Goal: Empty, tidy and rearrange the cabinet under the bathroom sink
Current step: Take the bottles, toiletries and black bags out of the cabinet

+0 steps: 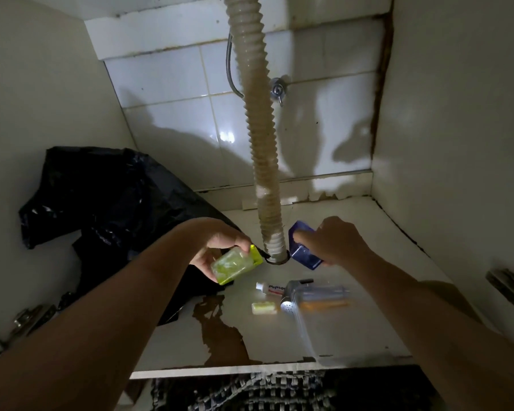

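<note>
inside the white-tiled cabinet, the left hand (220, 247) clamped its grip on a yellow soap box (235, 264) and the right hand (336, 243) gripped a blue soap box (304, 253) beside the ribbed drain hose (261, 143), above a stained cabinet floor (368, 327) with a toothpaste tube (269, 289), a shower head (293, 295) and a black bag (110, 203).

two soap boxes (236, 266) (304, 247), one toothpaste tube (270, 289), one soap bar (264, 308), one black bag (113, 203)
</note>
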Available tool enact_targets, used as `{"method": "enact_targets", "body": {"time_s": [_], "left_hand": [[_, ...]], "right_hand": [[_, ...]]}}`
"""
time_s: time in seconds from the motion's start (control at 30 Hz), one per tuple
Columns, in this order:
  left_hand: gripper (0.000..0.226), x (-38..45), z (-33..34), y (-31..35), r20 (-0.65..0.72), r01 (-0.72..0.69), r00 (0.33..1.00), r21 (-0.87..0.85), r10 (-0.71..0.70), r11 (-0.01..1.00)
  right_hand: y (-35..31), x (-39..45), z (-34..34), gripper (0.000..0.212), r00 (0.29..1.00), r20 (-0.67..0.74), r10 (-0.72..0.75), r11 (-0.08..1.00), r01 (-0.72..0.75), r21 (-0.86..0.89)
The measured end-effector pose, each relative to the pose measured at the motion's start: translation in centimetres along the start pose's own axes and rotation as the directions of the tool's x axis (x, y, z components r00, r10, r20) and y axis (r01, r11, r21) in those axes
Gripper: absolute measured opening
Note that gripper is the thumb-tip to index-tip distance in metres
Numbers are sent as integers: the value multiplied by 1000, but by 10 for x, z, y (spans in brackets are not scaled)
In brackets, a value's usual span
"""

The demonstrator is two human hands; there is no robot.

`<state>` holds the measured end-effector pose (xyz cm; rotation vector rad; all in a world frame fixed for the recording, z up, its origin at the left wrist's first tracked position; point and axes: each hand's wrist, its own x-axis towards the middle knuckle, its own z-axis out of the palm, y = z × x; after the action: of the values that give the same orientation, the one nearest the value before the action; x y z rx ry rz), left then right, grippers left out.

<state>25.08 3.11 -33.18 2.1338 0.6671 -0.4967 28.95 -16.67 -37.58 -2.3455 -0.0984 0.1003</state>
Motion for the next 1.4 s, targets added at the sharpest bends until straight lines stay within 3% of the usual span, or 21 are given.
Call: {"method": "enact_targets", "body": {"time_s": [0.1,0.23,0.33,0.43,0.53,0.7,0.77,0.87,0.93,1.03,1.1,1.2,1.3,1.4], "left_hand": [[40,-31,-8,-15,44,-78,996,-108,83,991],[38,-69,-7,-55,96,-124,981,-363,169,924],[29,-93,5,-91,144,-126,954,-599,262,791],[32,-111,25,-127,153,-118,913,-790,379,602],[40,-119,43,-157,144,-111,893,-848,426,518],[39,-125,60,-196,120,-105,901,-873,417,476],[39,-125,71,-213,107,-120,917,-844,383,522],[34,-124,95,-240,70,-117,961,-771,266,626],[39,-122,114,-258,59,-97,976,-748,212,656],[45,-118,141,-285,93,-102,973,-641,209,761],[57,-115,158,-300,116,-91,976,-540,182,836],[63,-112,179,-318,111,-60,986,-454,123,889],[67,-105,197,-329,87,-51,992,-364,88,930],[65,-104,213,-333,58,-74,994,-284,94,956]], "right_hand": [[3,-23,-2,47,999,-37,3,999,-1,49],[-6,-66,-9,48,996,-22,91,956,-81,282],[-20,-110,-12,33,972,183,150,711,-235,663],[-25,-146,-8,21,959,279,42,493,-263,829],[-25,-173,0,24,942,326,-80,480,-251,841],[-12,-214,12,36,893,410,-186,585,-234,776],[-3,-233,19,45,868,460,-187,654,-239,717],[10,-256,28,41,798,578,-172,810,-219,543],[18,-264,32,39,692,707,-149,901,-199,385],[31,-268,41,41,457,886,-74,970,-173,170],[46,-266,53,44,381,925,-1,993,-106,45],[79,-263,77,44,373,920,117,992,-5,-124],[120,-262,97,44,394,896,206,975,-1,-224],[163,-266,115,77,527,809,261,948,18,-317]]}}
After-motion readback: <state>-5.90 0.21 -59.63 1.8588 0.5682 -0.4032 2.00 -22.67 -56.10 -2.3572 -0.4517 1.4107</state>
